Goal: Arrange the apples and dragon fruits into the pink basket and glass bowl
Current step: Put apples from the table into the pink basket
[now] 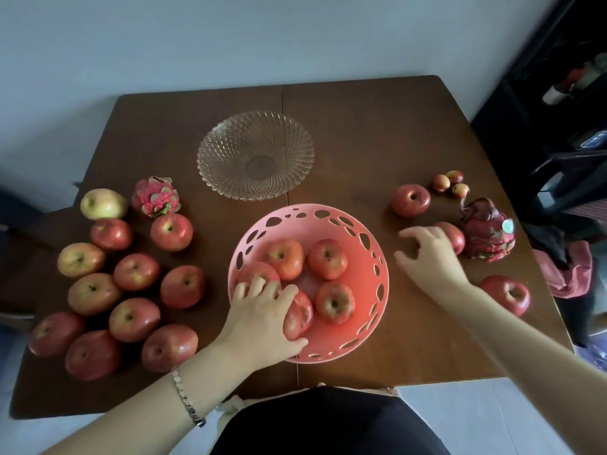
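The apple-loading step is judged to be in hand. A near-left red apple (300, 318) is gripped by the left hand (262, 318) inside the round pink plastic basket with cut-out holes (368, 284). The fingers (258, 285) and thumb are curled round it at the basket's near left side. Four other red apples (326, 259) are already lodged in the basket.

The right hand (430, 254) is held just right of the basket, low over the brown wooden worktop (361, 126). Its fingers are spread and half curved, and nothing is held. A right-side red apple (456, 237) lies just beyond it, beside a dark red dragon fruit with a sticker (487, 236). Whether that apple is touched cannot be told.

The clear cut-glass bowl (230, 142), just beyond the basket, holds nothing. A cluster of loose red and yellowish apples (136, 271) lies on the left of the worktop, with a pink dragon fruit (156, 196) at its far edge.

Next, the left fingers would need to be opened and lifted out without the seated apples being knocked. The right fingers would need to be closed over the right-side red apple. Most of the task is judged to remain.
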{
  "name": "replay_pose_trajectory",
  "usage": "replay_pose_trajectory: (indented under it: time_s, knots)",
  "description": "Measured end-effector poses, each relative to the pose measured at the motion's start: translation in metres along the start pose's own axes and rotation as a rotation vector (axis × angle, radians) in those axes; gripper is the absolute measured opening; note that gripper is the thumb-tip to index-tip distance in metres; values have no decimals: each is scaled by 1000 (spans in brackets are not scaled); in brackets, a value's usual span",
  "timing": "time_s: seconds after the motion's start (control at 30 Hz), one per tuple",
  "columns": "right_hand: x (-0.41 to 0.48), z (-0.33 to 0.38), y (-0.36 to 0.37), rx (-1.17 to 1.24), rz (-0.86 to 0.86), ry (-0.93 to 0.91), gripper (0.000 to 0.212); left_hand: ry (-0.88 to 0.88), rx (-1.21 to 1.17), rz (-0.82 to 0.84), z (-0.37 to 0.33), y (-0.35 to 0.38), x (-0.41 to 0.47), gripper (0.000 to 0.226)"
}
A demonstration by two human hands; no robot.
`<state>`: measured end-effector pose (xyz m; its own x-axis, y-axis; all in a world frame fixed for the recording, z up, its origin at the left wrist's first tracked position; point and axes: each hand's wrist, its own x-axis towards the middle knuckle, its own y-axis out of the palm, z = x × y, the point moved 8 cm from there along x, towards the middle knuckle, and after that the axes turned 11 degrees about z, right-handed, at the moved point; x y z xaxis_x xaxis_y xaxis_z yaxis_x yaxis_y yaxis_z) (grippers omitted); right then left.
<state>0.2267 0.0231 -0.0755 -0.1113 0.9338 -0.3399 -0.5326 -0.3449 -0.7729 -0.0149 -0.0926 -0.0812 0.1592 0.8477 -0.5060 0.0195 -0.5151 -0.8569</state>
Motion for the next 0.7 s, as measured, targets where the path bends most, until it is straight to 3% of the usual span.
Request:
replay_pose_trajectory:
  time_s: [0.1,0.2,0.27,0.33,0.43,0.57,0.7]
  knots:
    - [26,-34,-13,-223,14,193,59,15,-9,41,-4,-2,1,76]
    - [43,-51,-6,-430,114,314,73,13,-246,-18,-2,-17,-1,66]
    - [49,-56,1,-514,140,361,69,-8,-503,-114,6,-37,4,62]
    - [53,-59,5,-521,134,390,61,-41,-614,-225,17,-62,15,57]
    - [57,-61,8,-491,116,415,57,-68,-540,-277,34,-90,39,58]
    - [62,-59,6,-609,53,345,50,-99,-171,-40,40,-82,69,63]
    - [61,-63,1,-702,44,354,46,-26,-32,23,34,-75,84,69]
